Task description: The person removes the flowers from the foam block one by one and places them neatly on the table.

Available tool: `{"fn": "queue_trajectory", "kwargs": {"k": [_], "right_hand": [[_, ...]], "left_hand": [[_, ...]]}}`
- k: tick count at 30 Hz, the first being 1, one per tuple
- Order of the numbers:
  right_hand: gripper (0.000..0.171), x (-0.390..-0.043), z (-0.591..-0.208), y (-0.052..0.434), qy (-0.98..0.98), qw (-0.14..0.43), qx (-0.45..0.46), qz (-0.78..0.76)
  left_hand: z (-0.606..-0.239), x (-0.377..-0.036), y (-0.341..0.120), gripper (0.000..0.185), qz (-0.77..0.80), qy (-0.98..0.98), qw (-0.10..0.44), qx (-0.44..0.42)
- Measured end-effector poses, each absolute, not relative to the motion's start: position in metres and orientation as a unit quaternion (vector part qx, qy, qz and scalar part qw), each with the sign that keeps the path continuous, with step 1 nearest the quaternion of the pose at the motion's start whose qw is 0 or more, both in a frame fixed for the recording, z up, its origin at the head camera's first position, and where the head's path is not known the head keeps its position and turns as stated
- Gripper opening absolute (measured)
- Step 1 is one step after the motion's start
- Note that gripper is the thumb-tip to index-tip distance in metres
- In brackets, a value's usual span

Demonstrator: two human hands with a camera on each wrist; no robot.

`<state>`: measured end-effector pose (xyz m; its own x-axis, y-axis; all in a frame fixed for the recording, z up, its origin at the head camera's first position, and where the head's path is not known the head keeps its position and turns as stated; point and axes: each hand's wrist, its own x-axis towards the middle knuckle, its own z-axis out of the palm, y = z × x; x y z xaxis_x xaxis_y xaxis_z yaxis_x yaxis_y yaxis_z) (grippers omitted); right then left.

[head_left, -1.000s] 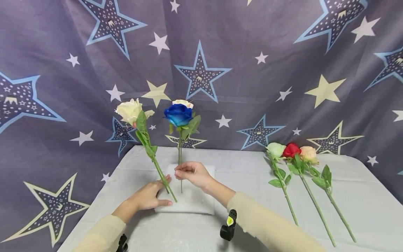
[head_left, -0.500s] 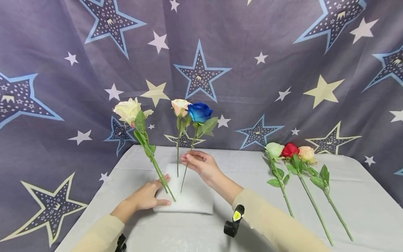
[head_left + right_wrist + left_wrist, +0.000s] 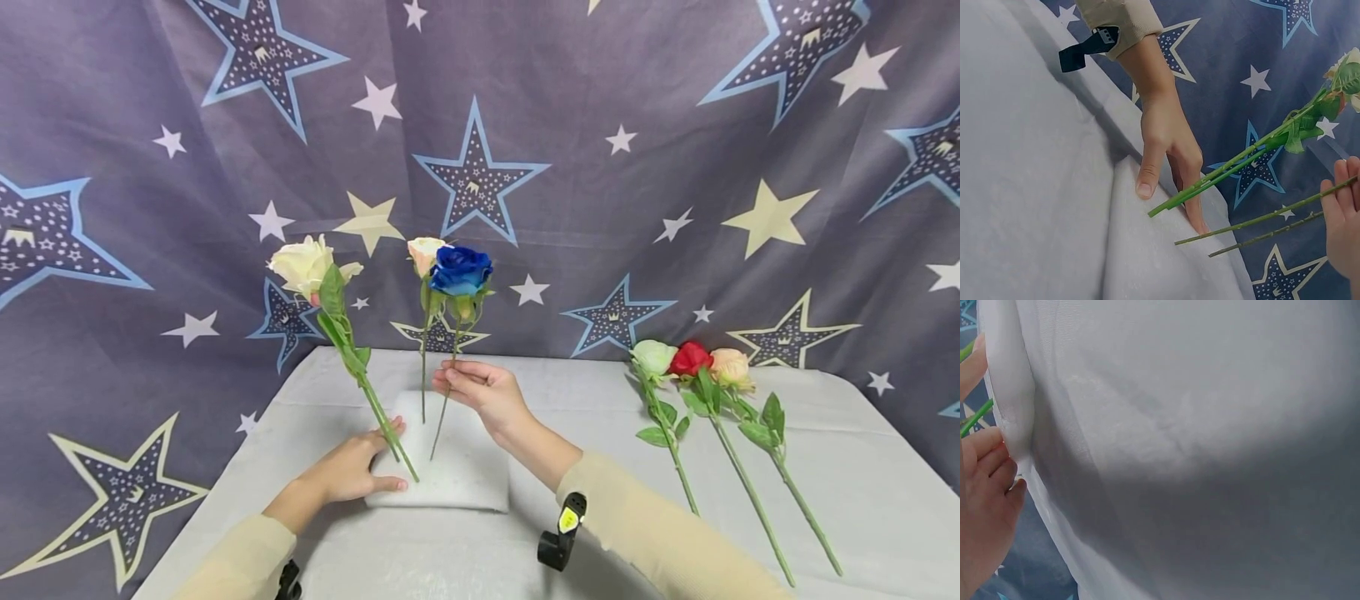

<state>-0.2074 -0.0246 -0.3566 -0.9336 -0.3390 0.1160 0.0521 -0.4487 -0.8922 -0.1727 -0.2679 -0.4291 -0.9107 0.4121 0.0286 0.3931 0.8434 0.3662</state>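
In the head view, my right hand (image 3: 483, 400) pinches the thin stem of a blue rose (image 3: 462, 271). The stem's lower end meets a white foam-like block (image 3: 472, 479). Just behind stands a pale pink rose (image 3: 424, 255) with its stem on the block. A cream rose (image 3: 302, 265) leans left there, two green stems running down together beneath it. My left hand (image 3: 348, 467) rests on the block's left edge, thumb and fingers spread around those stems. The right wrist view shows that left hand (image 3: 1172, 140) with extended fingers, and the stems entering the block (image 3: 1147, 262).
To the right on the white-covered table (image 3: 577, 433) lie a pale green rose (image 3: 655, 357), a red rose (image 3: 692, 357) and a peach rose (image 3: 732, 367), stems towards me. A star-patterned curtain (image 3: 525, 167) hangs behind the table.
My right hand has moved up the blue rose's stem. The bloom swung right from in front of the pale pink rose, then turned and came slightly back left. My left hand has stayed put.
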Motion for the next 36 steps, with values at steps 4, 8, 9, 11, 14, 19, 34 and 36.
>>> {"fn": "queue_trajectory", "kwargs": {"k": [4, 8, 9, 11, 14, 19, 34, 36], "right_hand": [[0.036, -0.209, -0.357, -0.021, 0.527, 0.106, -0.147, -0.83], [0.033, -0.212, -0.36, -0.017, 0.55, 0.092, -0.153, -0.816], [0.032, -0.213, -0.361, -0.016, 0.559, 0.085, -0.159, -0.81], [0.03, -0.216, -0.362, -0.015, 0.581, 0.064, -0.178, -0.792], [0.026, -0.219, -0.365, -0.012, 0.605, 0.021, -0.212, -0.767], [0.023, -0.221, -0.374, -0.007, 0.621, -0.016, -0.224, -0.751], [0.024, -0.223, -0.394, 0.002, 0.597, 0.03, -0.137, -0.79], [0.026, -0.222, -0.392, 0.004, 0.597, 0.037, -0.14, -0.789]], "left_hand": [[-0.429, -0.173, -0.268, 0.09, 0.182, 0.959, 0.02, 0.217], [-0.428, -0.174, -0.268, 0.09, 0.179, 0.958, 0.016, 0.222], [-0.427, -0.174, -0.268, 0.09, 0.176, 0.959, 0.015, 0.223], [-0.426, -0.175, -0.268, 0.091, 0.174, 0.959, 0.015, 0.222], [-0.424, -0.175, -0.268, 0.09, 0.169, 0.96, 0.013, 0.221], [-0.428, -0.171, -0.269, 0.09, 0.166, 0.963, 0.007, 0.214], [-0.428, -0.174, -0.267, 0.09, 0.165, 0.962, 0.003, 0.219], [-0.428, -0.174, -0.266, 0.091, 0.162, 0.962, 0.007, 0.22]]}}
